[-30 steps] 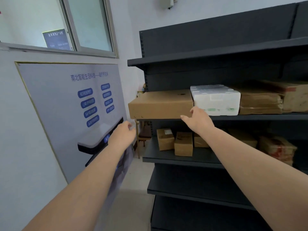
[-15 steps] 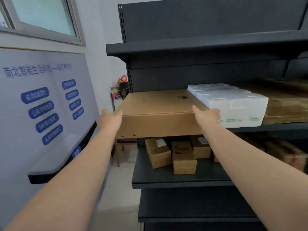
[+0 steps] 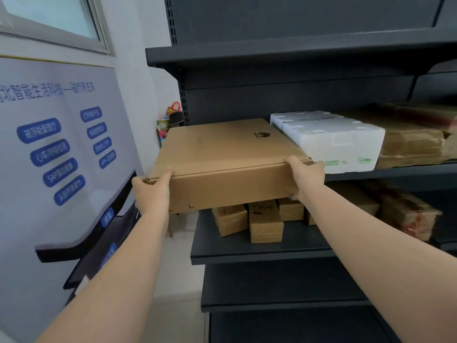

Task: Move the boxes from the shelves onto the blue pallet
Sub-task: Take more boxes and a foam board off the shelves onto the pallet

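Both hands are on the big flat cardboard box (image 3: 222, 154), which sits at the left end of the middle shelf (image 3: 395, 173) with its near edge jutting out past the shelf front. The left hand (image 3: 150, 191) grips the near left corner at about 9 o'clock of the box, thumb lying on the top edge and the other fingers hidden round the side; the right hand (image 3: 305, 177) grips the near right corner at about 3 o'clock, thumb on top and fingers curled under the bottom edge. Just beside the box at its 3 o'clock, touching or very nearly so, lies a white foam box (image 3: 329, 137), and further right on that shelf are brown wrapped parcels (image 3: 410, 142). At 6 o'clock, on the shelf below, stand several small cardboard boxes (image 3: 264, 224). This looks like the pick-up step: the box is held but probably not yet clear of the shelf. The next move calls for drawing it straight toward the body, keeping it level so it neither drags the foam box along nor dips onto the small boxes underneath, then turning to find the blue pallet, which is not in view here. The box is wide, so an even grip on both corners matters.
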